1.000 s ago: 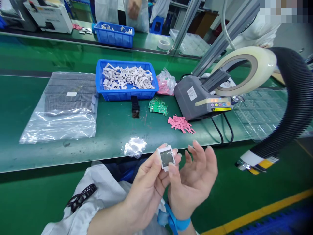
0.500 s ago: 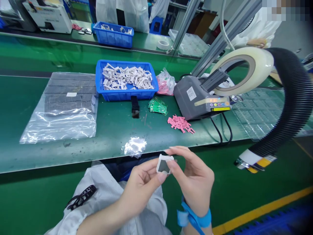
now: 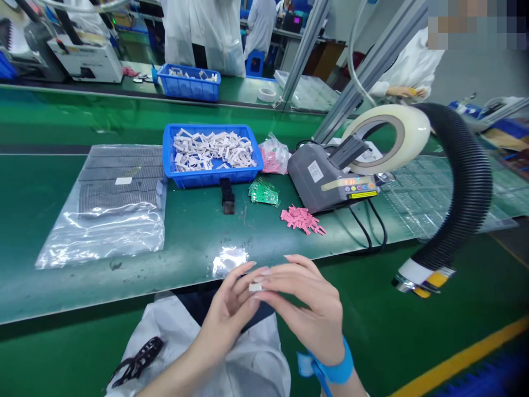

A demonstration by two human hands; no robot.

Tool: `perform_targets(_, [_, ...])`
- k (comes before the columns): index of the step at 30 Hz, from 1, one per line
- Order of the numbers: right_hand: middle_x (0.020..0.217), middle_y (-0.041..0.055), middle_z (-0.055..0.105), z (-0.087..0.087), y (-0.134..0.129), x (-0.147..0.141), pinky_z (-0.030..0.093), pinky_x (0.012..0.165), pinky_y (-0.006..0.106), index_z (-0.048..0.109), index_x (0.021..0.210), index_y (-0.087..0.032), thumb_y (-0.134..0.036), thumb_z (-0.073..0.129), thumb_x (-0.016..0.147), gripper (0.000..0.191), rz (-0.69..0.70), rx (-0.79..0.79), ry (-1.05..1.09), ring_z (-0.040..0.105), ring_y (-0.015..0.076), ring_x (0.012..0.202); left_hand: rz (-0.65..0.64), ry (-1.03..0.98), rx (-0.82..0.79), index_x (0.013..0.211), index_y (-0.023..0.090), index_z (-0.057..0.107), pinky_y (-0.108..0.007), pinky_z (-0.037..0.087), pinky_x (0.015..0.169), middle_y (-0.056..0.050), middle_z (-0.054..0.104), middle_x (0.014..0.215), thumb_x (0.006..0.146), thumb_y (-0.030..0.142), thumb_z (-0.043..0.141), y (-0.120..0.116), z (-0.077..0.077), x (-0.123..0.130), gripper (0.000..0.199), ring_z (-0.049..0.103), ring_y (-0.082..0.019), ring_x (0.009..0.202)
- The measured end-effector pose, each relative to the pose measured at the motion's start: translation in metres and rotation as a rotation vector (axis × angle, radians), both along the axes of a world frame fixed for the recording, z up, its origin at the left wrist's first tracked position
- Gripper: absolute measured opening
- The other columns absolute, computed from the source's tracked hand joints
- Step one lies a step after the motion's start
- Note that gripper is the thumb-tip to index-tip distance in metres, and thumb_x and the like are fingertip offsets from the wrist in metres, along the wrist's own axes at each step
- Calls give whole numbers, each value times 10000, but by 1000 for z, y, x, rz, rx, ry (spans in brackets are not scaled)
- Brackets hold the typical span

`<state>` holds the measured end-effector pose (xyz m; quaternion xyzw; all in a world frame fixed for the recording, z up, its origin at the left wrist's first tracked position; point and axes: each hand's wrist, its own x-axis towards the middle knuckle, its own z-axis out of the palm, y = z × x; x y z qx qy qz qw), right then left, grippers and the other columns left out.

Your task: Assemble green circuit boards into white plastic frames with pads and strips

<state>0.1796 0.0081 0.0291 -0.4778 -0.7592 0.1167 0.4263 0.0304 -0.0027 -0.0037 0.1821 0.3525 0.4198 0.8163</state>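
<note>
A factory room with a glossy green floor [image 3: 363, 325] marked by a yellow stripe [image 3: 458, 361]. A long green workbench [image 3: 235, 94] runs across the far side, aluminium frame posts [image 3: 305, 47] rise nearby, and the back wall [image 3: 467, 71] looks pale grey, though that is hard to tell.

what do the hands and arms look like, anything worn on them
The left hand and the right hand are bare, without gloves. A blue band circles the right wrist, with a loose blue tab beside it. The left forearm shows no sleeve or band.
</note>
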Motion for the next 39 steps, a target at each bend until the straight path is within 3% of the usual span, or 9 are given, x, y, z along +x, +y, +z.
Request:
perform_targets(4, [898, -42, 744, -8, 3, -9, 480, 839, 332, 653, 927, -230, -85, 619, 802, 194, 121, 269, -284, 696, 154, 885, -3, -117, -187, 966, 196, 728, -254, 511, 846, -53, 749, 950, 810, 303, 662, 9, 5, -13, 200, 682, -165, 902])
perform_targets(8, [958, -7, 737, -19, 17, -16, 517, 818, 294, 641, 1025, -205, -209, 646, 820, 205, 285, 266, -291, 666, 160, 981, 88, -44, -175, 952, 184, 735, -143, 512, 644, 5, 743, 758, 819, 248, 655, 17, 8, -23, 168, 672, -103, 687])
perform_targets(11, [1012, 10, 718, -32, 53, -2, 527, 838, 328, 642, 1011, -247, -385, 586, 863, 210, 48, 113, -188, 653, 176, 980, 159, 50, -231, 945, 180, 721, -183, 541, 726, -35, 762, 915, 817, 211, 657, 22, 6, -30, 146, 701, -136, 819])
perform_targets(14, [1075, 117, 669, -48, 102, 25, 489, 875, 435, 634, 1048, -180, -301, 523, 900, 221, -204, 25, -236, 606, 246, 1027, 167, 121, -294, 966, 189, 709, -211, 552, 760, -57, 735, 1076, 828, 213, 644, 22, 5, -35, 155, 695, -163, 937])
perform_targets(16, [1069, 149, 645, -59, 131, 39, 486, 840, 442, 646, 989, -154, -281, 585, 857, 192, -272, -40, -309, 599, 267, 996, 145, 140, -317, 989, 192, 702, -217, 557, 747, -59, 714, 1136, 838, 227, 631, 18, 6, -38, 171, 686, -176, 974])
perform_targets(20, [936, 55, 629, -70, 158, 51, 474, 821, 386, 619, 905, -148, -293, 584, 868, 153, -320, -129, -434, 585, 188, 917, 139, 122, -324, 1042, 180, 672, -263, 532, 882, -72, 690, 1187, 830, 207, 636, 11, 8, -42, 217, 640, -203, 1088])
perform_targets(26, [750, 3, 586, -65, 151, 49, 448, 716, 309, 579, 734, -152, -330, 586, 859, 218, -341, -167, -461, 558, 147, 766, 114, 110, -267, 1166, 165, 585, -456, 356, 1102, -116, 686, 1184, 740, 132, 720, 11, -5, -45, 448, 585, -270, 1169])
perform_targets(32, [715, 36, 669, -50, 125, 47, 439, 641, 292, 663, 736, -197, -292, 616, 822, 137, -393, -110, -277, 609, 185, 716, 96, 84, -219, 1070, 203, 668, -456, 341, 1110, -76, 679, 1206, 735, 205, 742, 12, -12, -42, 343, 589, -257, 1165])
perform_targets(39, [871, 95, 683, -45, 108, 46, 470, 761, 380, 677, 659, -198, -377, 637, 777, 218, -449, -81, 23, 606, 239, 825, 29, 143, -184, 998, 235, 721, -468, 359, 1088, -67, 699, 1170, 680, 313, 788, 15, -11, -37, 334, 597, -275, 1151])
